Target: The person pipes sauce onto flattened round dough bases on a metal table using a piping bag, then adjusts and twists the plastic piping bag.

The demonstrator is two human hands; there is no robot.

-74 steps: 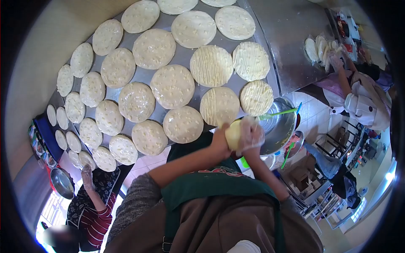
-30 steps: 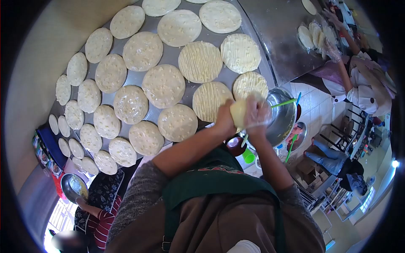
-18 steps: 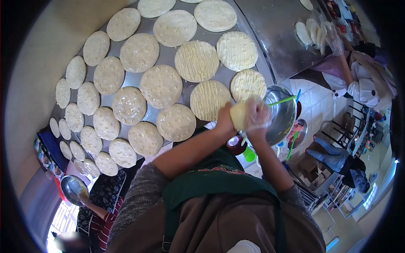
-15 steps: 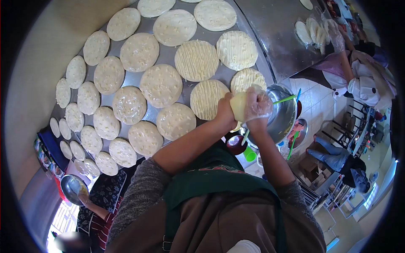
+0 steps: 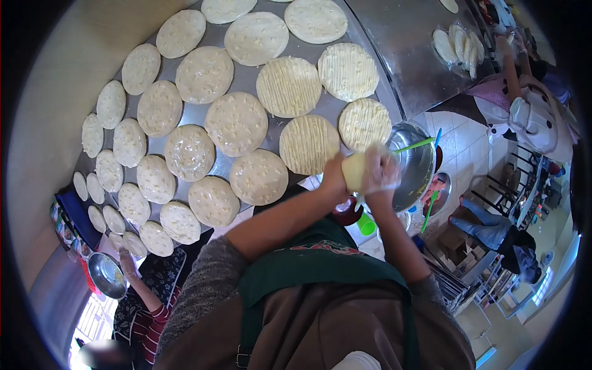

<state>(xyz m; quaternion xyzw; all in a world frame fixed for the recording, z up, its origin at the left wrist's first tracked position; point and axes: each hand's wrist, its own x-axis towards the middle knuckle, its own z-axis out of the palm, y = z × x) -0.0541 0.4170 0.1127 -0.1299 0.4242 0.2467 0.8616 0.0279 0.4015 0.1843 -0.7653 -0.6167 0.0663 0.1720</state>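
Note:
A piping bag filled with pale yellow cream is squeezed between my two hands, close to the table's front edge. My left hand, bare, is closed around its left end. My right hand, in a clear plastic glove, grips the other end. Just beyond them lies a dough round striped with cream, and to its left another striped round. Plain, glossy dough rounds with small lumps cover the rest of the metal table. The bag's tip is hard to make out.
Right of my hands stands a large metal bowl with a green-handled utensil. Beyond it sits a bowl of pink filling. A co-worker's hand is beside a metal bowl at lower left. Another person stands at right near bagged pale pieces.
Both my hands have come slightly toward my body with the piping bag, uncovering the nearest striped round. The lower-left co-worker's hand has left the bowl's inside; the right-hand person's hands have moved off the bagged pieces.

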